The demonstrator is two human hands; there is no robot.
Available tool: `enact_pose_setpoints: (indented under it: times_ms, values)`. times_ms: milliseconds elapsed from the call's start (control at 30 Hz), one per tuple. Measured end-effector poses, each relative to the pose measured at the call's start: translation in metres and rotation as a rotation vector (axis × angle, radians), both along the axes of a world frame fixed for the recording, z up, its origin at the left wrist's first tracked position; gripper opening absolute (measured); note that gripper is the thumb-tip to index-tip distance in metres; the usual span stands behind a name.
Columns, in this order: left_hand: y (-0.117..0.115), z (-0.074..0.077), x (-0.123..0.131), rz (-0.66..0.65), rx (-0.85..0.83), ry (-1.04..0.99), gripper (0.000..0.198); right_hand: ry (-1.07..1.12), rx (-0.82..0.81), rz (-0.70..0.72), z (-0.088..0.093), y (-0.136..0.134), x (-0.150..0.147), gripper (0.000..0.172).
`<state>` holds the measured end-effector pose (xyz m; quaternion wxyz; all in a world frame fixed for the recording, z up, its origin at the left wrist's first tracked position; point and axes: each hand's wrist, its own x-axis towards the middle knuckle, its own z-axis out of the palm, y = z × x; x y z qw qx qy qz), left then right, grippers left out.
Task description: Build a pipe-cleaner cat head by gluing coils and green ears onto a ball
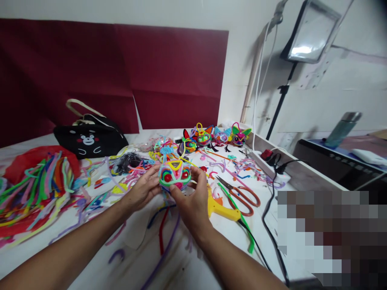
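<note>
Between my two hands is a colourful pipe-cleaner animal head [174,176] with red eyes and a yellow V on its brow. My left hand [146,188] grips its left side with the fingertips. On the other side, my right hand [196,196] holds it, the thumb pressed on the lower front. Just right of my right hand lies a yellow glue gun [223,211] with a black cord. Scissors [238,193] with orange-brown handles rest beyond it, partly over a green pipe cleaner [250,241]. A purple pipe cleaner [165,253] runs across the table below the head.
Several finished pipe-cleaner heads [204,137] stand at the back. Bundled pipe cleaners [39,189] lie on a red bag at left, near a black bag [90,137]. A power strip [270,165] with cords sits along the right edge, by a lamp stand [279,96].
</note>
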<state>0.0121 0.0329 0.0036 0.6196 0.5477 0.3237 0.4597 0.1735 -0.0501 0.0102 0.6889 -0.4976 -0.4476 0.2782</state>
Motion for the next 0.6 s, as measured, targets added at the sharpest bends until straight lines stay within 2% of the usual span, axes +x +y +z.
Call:
enact_pose_setpoints:
  times_ms: [233,600]
  values:
    - [-0.0001,-0.0009,0.0,-0.009,-0.047,-0.026,0.062,-0.041,0.006,-0.005,-0.0011,-0.0003,-0.0001,0.058]
    - [-0.0007,-0.0034,0.0022,-0.056,0.012,-0.04,0.061,-0.05,0.009,-0.013,-0.0079,0.0037,0.0032,0.058]
